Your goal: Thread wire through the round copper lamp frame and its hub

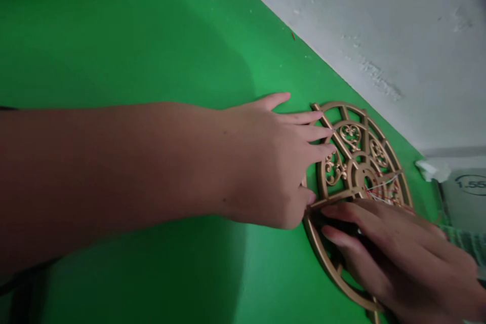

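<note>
A round gold openwork frame [343, 151], with spokes and scroll ornaments, lies on the green surface. Thin red and white wires [381, 186] run out from its ringed hub. My left hand [275, 167] reaches in from the left, palm down, with its fingers spread; the fingertips meet the frame's left side and the thumb is beside a spoke. Over the lower right of the frame bends my right hand [398, 253], thumb and forefinger close together under that same spoke. Whatever is between those fingers is shadowed and cannot be made out. The right hand covers part of the hub and wires.
A pale wall [364, 25] with chipped paint borders the green surface [152, 50] at the upper right. By the right edge are a grey printed package [465, 197] and a crumpled white scrap [431, 169]. A tiny red sliver [293, 36] lies near the wall.
</note>
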`<state>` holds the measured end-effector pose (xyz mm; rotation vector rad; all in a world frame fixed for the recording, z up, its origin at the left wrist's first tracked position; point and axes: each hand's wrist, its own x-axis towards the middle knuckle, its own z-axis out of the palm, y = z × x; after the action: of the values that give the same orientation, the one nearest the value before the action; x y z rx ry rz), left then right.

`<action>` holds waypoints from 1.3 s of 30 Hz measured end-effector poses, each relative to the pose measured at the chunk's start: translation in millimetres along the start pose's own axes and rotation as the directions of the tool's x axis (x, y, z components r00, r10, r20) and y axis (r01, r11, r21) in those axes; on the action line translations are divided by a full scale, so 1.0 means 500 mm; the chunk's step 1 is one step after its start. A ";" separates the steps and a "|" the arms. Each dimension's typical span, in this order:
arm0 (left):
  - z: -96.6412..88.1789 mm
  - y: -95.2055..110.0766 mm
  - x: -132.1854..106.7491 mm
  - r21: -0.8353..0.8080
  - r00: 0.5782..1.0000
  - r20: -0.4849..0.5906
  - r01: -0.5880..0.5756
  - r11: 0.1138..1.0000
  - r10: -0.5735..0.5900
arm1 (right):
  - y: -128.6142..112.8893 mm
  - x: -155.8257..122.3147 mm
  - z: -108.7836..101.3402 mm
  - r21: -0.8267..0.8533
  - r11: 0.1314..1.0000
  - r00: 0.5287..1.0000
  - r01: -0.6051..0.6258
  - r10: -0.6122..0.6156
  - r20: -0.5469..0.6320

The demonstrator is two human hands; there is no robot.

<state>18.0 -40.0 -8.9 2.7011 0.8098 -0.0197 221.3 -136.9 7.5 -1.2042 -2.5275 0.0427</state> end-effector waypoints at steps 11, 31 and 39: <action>0.000 -0.005 -0.004 -0.103 1.000 -0.025 -0.008 0.995 0.005 | 0.011 0.031 0.003 0.114 0.989 0.995 0.098 -0.094 -0.045; -0.001 -0.003 -0.004 -0.111 0.999 -0.035 -0.008 0.994 0.004 | 0.013 0.049 0.004 0.208 0.968 0.989 0.142 -0.145 -0.001; 0.000 -0.006 -0.006 -0.086 1.000 -0.027 0.000 0.996 -0.002 | 0.015 0.046 -0.001 0.200 0.969 0.987 0.147 -0.156 0.032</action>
<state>14.0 -39.2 -9.4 2.6249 0.8014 0.0506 213.7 -114.7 13.3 -0.9418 -2.5770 0.2815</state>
